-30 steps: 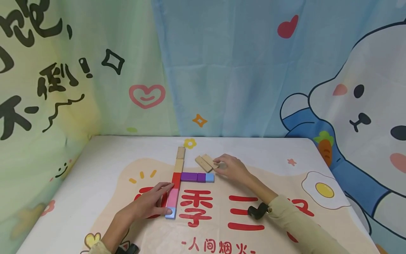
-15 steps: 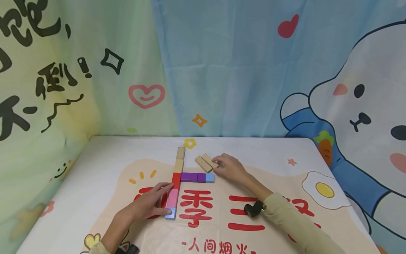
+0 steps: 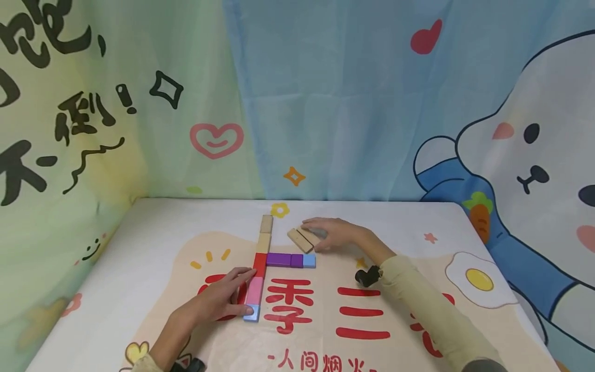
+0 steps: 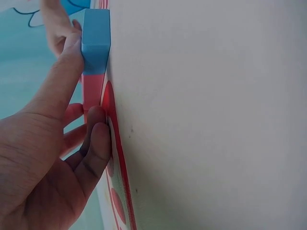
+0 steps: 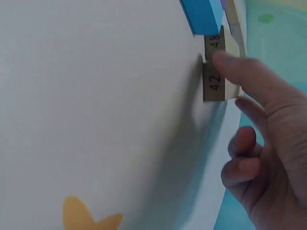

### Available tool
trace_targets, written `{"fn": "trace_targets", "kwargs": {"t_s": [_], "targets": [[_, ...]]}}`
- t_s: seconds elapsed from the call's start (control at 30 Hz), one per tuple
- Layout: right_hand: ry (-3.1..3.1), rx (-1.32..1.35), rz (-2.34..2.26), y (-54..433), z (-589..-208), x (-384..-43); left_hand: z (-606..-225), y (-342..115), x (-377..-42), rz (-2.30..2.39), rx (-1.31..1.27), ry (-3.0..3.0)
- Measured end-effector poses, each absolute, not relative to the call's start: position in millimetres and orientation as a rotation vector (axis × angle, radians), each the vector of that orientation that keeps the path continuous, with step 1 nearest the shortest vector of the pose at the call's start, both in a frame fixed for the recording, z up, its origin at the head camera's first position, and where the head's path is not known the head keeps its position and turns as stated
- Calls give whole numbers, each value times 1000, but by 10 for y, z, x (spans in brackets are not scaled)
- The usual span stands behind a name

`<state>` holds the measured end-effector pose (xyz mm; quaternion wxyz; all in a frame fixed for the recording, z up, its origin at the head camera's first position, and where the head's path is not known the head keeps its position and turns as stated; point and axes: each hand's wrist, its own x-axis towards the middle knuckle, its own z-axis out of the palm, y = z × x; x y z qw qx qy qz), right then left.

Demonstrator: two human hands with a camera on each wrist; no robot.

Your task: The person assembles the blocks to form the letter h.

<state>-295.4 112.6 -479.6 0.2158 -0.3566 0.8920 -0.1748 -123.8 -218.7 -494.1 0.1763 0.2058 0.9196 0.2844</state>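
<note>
On the table, a column of blocks runs away from me: light blue (image 3: 251,313), pink (image 3: 254,292), red (image 3: 260,264), then two plain wooden ones (image 3: 263,243). A row of purple blocks (image 3: 279,260) ending in a light blue block (image 3: 309,261) branches right from the red one. My left hand (image 3: 211,299) rests along the column, thumb at the near light blue block, a fingertip at the red. Beyond the row, two loose wooden blocks (image 3: 299,241) lie slanted side by side. My right hand (image 3: 341,233) spans them with extended fingers, its thumb touching their near ends, marked 42 (image 5: 214,86) and 48 (image 5: 214,42).
The tabletop (image 3: 395,222) carries a printed cloth with red characters and a fried egg print (image 3: 479,279). A patterned curtain (image 3: 334,103) hangs behind the back edge. A black wrist device (image 3: 367,277) sits by the right sleeve (image 3: 418,294).
My right hand has shifted from the right side of the loose wooden blocks to above them, its fingers now stretched out over the far end. The left hand stays in place.
</note>
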Motion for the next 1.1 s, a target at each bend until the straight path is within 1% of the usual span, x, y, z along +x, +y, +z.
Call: {"fn": "trace_targets", "kwargs": {"t_s": [0.43, 0.73, 0.9, 1.1], "targets": [[2521, -1043, -284, 1026, -4716, -3039, -4885, -2192, -1255, 798, 588, 2611], [2701, -1012, -235, 1110, -4765, -2974, -4929, -2178, -1234, 812, 607, 2606], [2788, -914, -304, 1194, -4779, -2805, -4947, -2173, -1243, 811, 606, 2605], [2825, -843, -383, 1223, -4810, -2375, -4947, -2179, -1247, 797, 606, 2608]]}}
